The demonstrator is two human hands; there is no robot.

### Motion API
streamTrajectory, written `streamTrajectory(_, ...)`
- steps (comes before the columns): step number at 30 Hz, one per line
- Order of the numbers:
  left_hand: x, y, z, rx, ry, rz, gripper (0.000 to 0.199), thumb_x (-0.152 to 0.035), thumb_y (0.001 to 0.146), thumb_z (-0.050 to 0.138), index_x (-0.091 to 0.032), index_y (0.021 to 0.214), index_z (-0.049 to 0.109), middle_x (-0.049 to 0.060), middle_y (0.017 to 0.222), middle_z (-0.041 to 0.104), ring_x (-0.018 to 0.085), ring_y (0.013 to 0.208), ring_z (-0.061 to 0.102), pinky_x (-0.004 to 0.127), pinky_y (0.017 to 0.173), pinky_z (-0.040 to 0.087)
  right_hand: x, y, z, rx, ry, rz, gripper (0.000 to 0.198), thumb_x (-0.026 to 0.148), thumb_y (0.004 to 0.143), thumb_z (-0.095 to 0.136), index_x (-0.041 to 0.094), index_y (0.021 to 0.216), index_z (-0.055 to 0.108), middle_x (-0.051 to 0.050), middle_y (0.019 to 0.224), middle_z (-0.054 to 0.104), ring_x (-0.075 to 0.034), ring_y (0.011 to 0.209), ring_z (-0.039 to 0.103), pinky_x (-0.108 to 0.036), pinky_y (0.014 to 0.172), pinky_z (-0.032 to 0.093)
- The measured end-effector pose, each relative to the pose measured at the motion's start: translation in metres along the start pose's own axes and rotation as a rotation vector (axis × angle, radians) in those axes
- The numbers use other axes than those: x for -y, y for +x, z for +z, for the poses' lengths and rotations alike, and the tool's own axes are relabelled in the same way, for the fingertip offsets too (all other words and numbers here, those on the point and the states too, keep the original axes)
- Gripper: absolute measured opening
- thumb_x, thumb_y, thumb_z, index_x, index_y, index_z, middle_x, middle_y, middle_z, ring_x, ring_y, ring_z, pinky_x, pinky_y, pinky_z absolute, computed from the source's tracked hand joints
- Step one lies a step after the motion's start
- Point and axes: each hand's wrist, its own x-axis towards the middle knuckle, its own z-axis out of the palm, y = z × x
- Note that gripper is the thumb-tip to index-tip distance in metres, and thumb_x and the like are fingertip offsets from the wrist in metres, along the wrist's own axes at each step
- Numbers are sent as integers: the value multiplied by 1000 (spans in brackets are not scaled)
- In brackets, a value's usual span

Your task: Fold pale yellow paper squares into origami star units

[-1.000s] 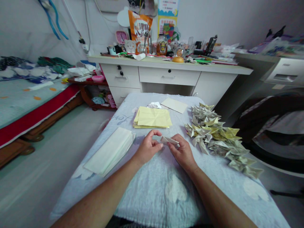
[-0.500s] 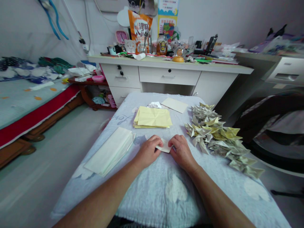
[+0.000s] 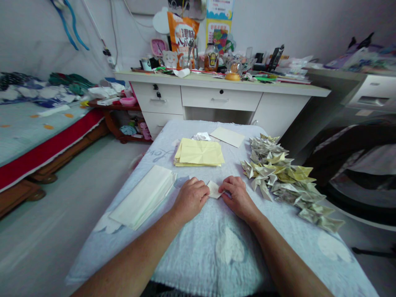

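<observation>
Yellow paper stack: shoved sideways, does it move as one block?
Probably not: the yellow paper stack has uneven edges and no visible binding, so its sheets may slip. The top sheet likely flexes along the creases radiating across it. Lying low and flat, the stack seems unlikely to tip.

I inspected the cloth-covered desk, pale blue with white patches. Straight beyond the hands sits a stack of yellow sheets, the top one creased. Farther out, past that stack: one crumpled white item and one pale flat sheet. Left of the left hand: a long bundle of whitish paper, lying at a slant. Right of the right hand: a crowded spread of pointed folded-paper pieces, grey and yellow.
</observation>
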Motion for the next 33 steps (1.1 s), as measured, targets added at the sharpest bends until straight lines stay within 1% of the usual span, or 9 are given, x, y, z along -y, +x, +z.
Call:
streamTrajectory(2, 0, 0, 0, -3, -4, -24, 9, -18, 82, 58, -19, 74, 61, 3, 78, 59, 20, 84, 48, 32, 74, 38, -2, 0, 0, -3, -6, 4, 15, 11, 77, 62, 23, 83, 68, -3, 93, 58, -20, 93, 45, -34, 81, 32)
streamTrajectory(5, 1, 0, 0, -12, -48, -65, 9, -21, 83, 58, -20, 76, 63, 4, 80, 60, 20, 86, 49, 32, 77, 38, -4, 1, 0, 0, -14, 19, 8, 18, 81, 64, 23, 85, 69, -4, 93, 59, -20, 92, 46, -34, 80, 32)
streamTrajectory(10, 5, 4, 1, -27, -108, -165, 13, -23, 83, 55, -20, 75, 65, 4, 84, 60, 20, 87, 52, 33, 82, 38, -4, 4, -1, 9, -6, 74, 8, 25, 85, 61, 22, 85, 68, -4, 92, 59, -20, 92, 46, -34, 80, 32)
streamTrajectory(15, 5, 6, 4, -25, -83, -250, 14, -24, 82, 54, -20, 73, 64, 3, 83, 59, 20, 87, 51, 33, 81, 37, -1, 7, 0, 12, -22, 146, 10, 25, 86, 59, 21, 82, 67, -4, 92, 59, -20, 91, 46, -34, 80, 32)
streamTrajectory(20, 6, 6, 6, -40, -53, -301, 12, -28, 79, 59, -20, 70, 62, 3, 84, 57, 20, 87, 51, 32, 81, 36, -2, 10, 5, -14, -76, 178, 12, 28, 85, 60, 20, 78, 65, -5, 93, 58, -20, 90, 46, -33, 77, 31)
streamTrajectory(23, 6, 6, 5, -26, -68, -342, 12, -30, 77, 61, -21, 69, 63, 3, 85, 58, 20, 89, 50, 33, 81, 35, -3, 10, 8, -36, -92, 188, 13, 29, 84, 60, 20, 76, 64, -5, 92, 57, -21, 89, 46, -33, 75, 30)
streamTrajectory(29, 3, 8, 2, 30, -56, -386, 18, -24, 81, 52, -21, 69, 65, 4, 88, 60, 20, 91, 50, 33, 80, 34, -2, 12, 10, -39, -118, 216, 12, 28, 83, 62, 20, 73, 62, -5, 92, 57, -22, 90, 45, -33, 74, 29)
streamTrajectory(33, 2, 9, 3, 39, -27, -392, 17, -23, 81, 52, -21, 70, 65, 3, 89, 60, 21, 93, 49, 34, 78, 32, 0, 12, 10, -49, -133, 227, 13, 27, 82, 63, 20, 71, 61, -5, 91, 57, -21, 89, 44, -32, 73, 28)
